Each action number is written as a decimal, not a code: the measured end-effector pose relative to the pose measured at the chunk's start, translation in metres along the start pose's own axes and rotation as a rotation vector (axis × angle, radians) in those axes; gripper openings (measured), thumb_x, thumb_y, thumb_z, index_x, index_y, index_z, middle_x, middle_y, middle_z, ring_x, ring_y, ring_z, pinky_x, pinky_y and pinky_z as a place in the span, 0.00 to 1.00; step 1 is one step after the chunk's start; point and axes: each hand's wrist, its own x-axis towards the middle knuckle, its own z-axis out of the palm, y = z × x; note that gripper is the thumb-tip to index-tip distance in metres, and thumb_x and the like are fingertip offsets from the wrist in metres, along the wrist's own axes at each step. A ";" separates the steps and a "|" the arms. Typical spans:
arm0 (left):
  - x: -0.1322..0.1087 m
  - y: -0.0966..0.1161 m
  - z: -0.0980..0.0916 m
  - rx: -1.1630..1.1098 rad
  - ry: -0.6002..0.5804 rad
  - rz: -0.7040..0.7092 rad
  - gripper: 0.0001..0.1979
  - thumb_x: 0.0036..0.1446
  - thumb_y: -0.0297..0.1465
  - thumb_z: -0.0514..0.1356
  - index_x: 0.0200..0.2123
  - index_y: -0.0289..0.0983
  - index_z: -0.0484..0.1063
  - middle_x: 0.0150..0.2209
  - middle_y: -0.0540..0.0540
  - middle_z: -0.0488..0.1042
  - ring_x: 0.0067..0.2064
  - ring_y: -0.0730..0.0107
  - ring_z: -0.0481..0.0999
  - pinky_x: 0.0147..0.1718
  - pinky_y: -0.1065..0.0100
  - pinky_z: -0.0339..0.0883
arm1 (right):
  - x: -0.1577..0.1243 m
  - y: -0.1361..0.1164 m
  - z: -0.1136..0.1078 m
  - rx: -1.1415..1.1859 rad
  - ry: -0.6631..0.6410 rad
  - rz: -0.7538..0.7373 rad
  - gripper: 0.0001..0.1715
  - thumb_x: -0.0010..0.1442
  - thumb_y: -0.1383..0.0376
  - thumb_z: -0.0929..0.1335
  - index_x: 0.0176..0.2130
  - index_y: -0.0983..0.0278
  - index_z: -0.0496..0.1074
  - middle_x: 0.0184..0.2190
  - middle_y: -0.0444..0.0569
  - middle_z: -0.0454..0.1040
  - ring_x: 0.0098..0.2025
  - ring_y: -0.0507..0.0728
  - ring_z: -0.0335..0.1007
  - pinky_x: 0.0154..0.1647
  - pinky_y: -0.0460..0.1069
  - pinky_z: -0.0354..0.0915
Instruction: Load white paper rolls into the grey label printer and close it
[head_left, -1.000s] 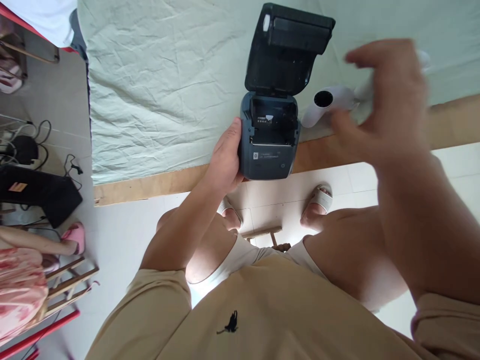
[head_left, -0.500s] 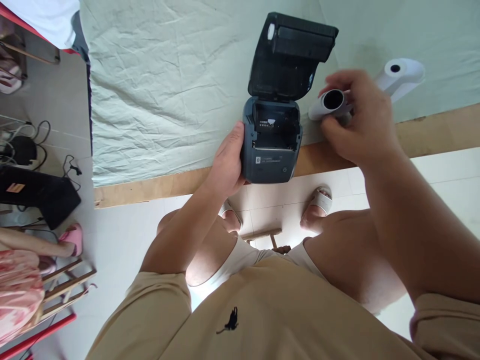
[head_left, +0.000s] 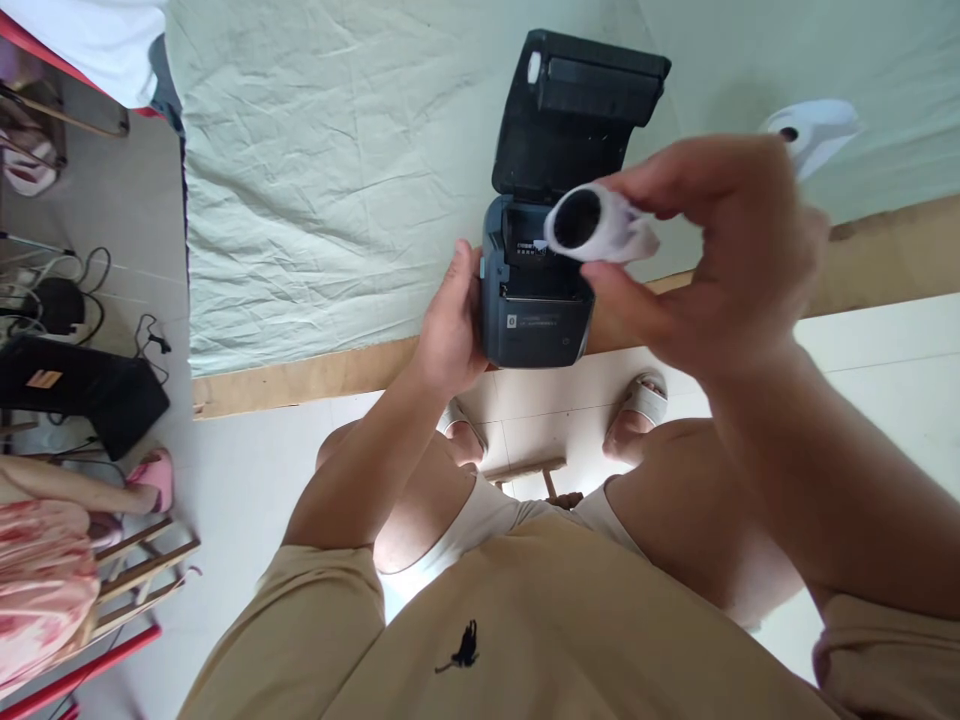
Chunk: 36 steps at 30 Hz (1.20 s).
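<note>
A dark portable label printer (head_left: 536,335) lies at the table's front edge with its lid (head_left: 562,130) swung up, showing the paper bay inside. My left hand (head_left: 454,330) is wrapped round the printer's left side. Between the thumb and fingers of my right hand (head_left: 727,250) is a white paper roll (head_left: 611,230), tilted, its dark core facing up. It hangs over the right part of the bay and hides some of it. Whether roll and printer touch, I cannot tell. Beyond my right hand, a second paper roll (head_left: 821,130) with a loose end rests on the cloth.
A pale green cloth (head_left: 322,180) covers the table, with a bare wooden edge (head_left: 300,377) along the front. To the left, another person's leg (head_left: 67,480), a wooden stool (head_left: 142,570), cables and a black box-like object (head_left: 82,390) are on the floor side.
My right hand has lifted the paper roll off the cloth and carried it left, over the printer's bay. My left hand stays on the printer.
</note>
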 end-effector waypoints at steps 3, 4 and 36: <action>-0.004 0.004 0.000 0.012 -0.069 0.049 0.22 0.67 0.54 0.67 0.50 0.43 0.77 0.40 0.49 0.85 0.49 0.54 0.91 0.34 0.64 0.85 | 0.001 -0.001 0.012 -0.091 -0.093 0.002 0.12 0.66 0.68 0.72 0.47 0.53 0.75 0.49 0.44 0.86 0.47 0.60 0.85 0.47 0.58 0.78; -0.005 0.004 0.000 0.013 -0.077 0.060 0.21 0.65 0.51 0.70 0.50 0.43 0.76 0.40 0.49 0.84 0.46 0.56 0.91 0.32 0.65 0.83 | 0.002 0.001 0.015 -0.088 -0.114 0.020 0.11 0.65 0.69 0.72 0.45 0.54 0.75 0.50 0.44 0.86 0.48 0.60 0.85 0.46 0.57 0.78; -0.011 0.008 0.002 0.097 0.003 0.073 0.24 0.52 0.42 0.80 0.47 0.45 0.76 0.39 0.52 0.81 0.40 0.66 0.85 0.35 0.67 0.79 | -0.009 0.031 0.017 0.397 0.077 0.327 0.28 0.65 0.50 0.67 0.62 0.50 0.64 0.58 0.50 0.79 0.61 0.63 0.79 0.61 0.63 0.75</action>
